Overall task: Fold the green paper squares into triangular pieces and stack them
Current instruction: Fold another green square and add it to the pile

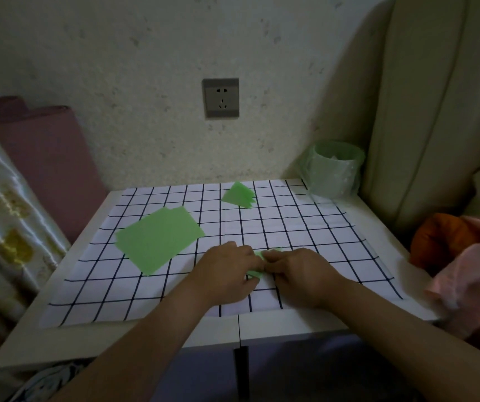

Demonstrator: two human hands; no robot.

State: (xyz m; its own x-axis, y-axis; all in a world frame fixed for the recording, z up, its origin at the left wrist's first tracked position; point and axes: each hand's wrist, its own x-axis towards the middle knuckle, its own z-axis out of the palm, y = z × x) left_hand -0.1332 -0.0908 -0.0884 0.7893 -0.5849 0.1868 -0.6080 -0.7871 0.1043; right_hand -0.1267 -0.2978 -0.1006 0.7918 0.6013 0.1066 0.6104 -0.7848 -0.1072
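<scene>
My left hand (227, 271) and my right hand (299, 274) meet near the middle front of the checked cloth, fingers pressed down on a small green paper piece (257, 274). Only slivers of that paper show between and under the fingers. A loose stack of flat green paper squares (159, 239) lies to the left of my hands. A stack of folded green triangular pieces (238, 195) rests at the back of the cloth.
The white table (291, 323) carries a black-and-white checked cloth (305, 227). A small bin lined with a green bag (333, 169) stands at the back right corner. Pink and orange fabric (465, 271) lies to the right, a curtain to the left.
</scene>
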